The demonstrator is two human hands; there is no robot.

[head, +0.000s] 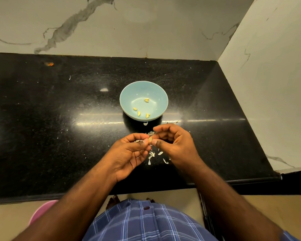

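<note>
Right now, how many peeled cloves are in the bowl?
5 cloves in the bowl: a touching pair at the back, three toward the front. The pair might be one.

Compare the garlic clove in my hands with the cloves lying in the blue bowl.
The held clove looks pale, with papery skin clinging to it; the bowl cloves are bare and yellow. The held clove is pinched between the left hand and right hand above the counter; the bowl cloves lie loose in the blue bowl. It is one; they number about five. All seem similarly small.
</note>
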